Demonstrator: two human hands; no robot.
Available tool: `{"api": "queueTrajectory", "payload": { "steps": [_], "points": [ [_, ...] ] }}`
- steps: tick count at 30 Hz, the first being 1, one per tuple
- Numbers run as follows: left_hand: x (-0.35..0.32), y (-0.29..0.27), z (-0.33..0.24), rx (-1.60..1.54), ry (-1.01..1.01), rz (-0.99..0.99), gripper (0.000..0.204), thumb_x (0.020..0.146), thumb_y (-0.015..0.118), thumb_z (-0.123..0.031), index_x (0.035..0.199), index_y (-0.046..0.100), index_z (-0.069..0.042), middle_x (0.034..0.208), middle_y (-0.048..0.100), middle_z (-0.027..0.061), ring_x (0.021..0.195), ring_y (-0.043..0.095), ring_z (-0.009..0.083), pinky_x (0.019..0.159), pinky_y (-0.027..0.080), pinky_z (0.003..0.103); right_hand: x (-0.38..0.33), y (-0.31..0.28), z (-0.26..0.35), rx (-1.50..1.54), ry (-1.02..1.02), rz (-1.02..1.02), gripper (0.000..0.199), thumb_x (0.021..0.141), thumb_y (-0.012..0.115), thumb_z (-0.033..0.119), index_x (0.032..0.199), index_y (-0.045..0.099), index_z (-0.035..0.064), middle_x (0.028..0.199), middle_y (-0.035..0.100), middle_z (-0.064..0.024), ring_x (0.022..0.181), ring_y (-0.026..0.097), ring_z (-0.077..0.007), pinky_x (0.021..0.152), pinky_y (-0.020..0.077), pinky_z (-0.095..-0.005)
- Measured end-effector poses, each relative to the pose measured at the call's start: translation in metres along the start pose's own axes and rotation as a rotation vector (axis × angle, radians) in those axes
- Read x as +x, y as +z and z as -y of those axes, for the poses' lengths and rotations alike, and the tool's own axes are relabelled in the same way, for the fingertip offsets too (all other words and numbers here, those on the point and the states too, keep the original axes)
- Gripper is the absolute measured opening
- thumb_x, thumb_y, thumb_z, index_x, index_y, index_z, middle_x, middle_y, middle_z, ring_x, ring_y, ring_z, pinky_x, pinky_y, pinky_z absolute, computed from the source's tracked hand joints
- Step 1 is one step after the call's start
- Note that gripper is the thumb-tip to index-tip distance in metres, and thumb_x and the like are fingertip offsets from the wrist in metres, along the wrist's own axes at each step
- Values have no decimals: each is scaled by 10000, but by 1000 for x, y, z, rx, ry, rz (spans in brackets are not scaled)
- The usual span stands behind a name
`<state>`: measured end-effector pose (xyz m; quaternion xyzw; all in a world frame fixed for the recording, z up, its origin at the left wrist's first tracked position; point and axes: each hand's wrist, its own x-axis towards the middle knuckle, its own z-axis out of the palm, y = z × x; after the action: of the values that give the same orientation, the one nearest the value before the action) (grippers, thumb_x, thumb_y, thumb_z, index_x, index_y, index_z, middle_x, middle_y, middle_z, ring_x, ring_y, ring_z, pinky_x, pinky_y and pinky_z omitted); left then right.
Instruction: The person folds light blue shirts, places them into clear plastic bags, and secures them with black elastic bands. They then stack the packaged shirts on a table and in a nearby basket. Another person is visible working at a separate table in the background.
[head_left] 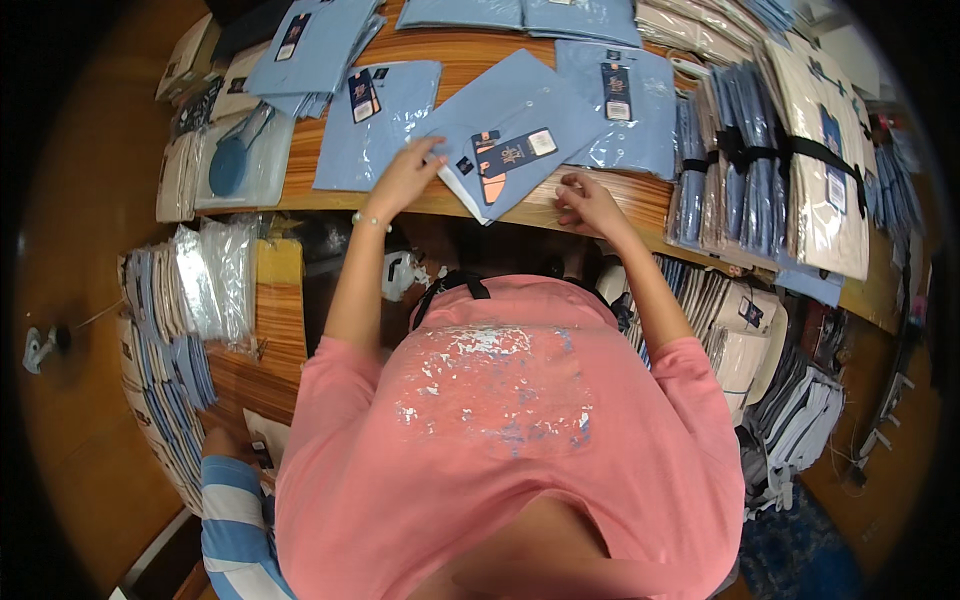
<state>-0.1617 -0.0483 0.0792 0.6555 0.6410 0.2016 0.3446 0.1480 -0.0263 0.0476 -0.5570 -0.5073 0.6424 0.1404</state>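
A folded light blue shirt lies turned at an angle on the wooden table in front of me. A dark hang tag with a white label rests across it, and one corner points toward the table's near edge. My left hand is at the shirt's left side, fingers apart; whether they touch the fabric I cannot tell. To the right of that corner, my right hand hovers by the table edge with loosely bent fingers and nothing visible in them. Flanking it are a bagged blue shirt and another bagged blue shirt.
Bundled shirts in clear bags, strapped in black, stand at the table's right. A blue round object lies on clear plastic at the left. Shelves below hold stacked shirts and clear bags. Another person's striped sleeve shows lower left.
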Motion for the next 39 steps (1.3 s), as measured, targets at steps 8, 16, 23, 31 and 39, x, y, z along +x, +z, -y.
{"api": "queueTrajectory", "payload": {
  "steps": [8,16,23,31,39],
  "points": [
    [6,1,65,363,210,-191,402,761,537,-35,1151,575,-122,1240,512,90,1157,454,252,963,296,376,41,40,21,273,-153,-322,247,852,551,81,1054,435,-1,685,597,-72,519,600,-131,384,420,-230],
    [28,-3,77,287,420,-152,283,738,654,-188,1016,640,-134,1098,584,22,1049,505,204,908,307,358,97,-7,22,-301,-268,-595,489,791,631,170,1194,447,-37,742,615,-138,599,608,-232,541,478,-332],
    [34,-6,87,380,519,-147,202,758,643,-226,926,641,-115,1034,599,0,998,526,185,872,324,354,21,59,10,-631,-538,-651,527,757,673,232,1186,474,-2,978,556,-178,826,563,-297,741,457,-359],
    [61,-29,64,443,462,87,402,776,635,-277,1137,523,-140,1185,520,21,1171,414,210,944,248,520,11,22,39,-818,-423,-847,391,772,645,225,1137,578,101,1008,574,-132,923,546,-287,791,425,-393],
    [56,-31,100,604,465,12,591,835,544,-391,1353,369,-166,1392,339,54,1339,213,259,1032,96,598,27,5,-4,151,-589,-1361,566,805,613,74,1282,328,-33,1196,448,-188,1128,445,-285,947,367,-353]
  ]
}}
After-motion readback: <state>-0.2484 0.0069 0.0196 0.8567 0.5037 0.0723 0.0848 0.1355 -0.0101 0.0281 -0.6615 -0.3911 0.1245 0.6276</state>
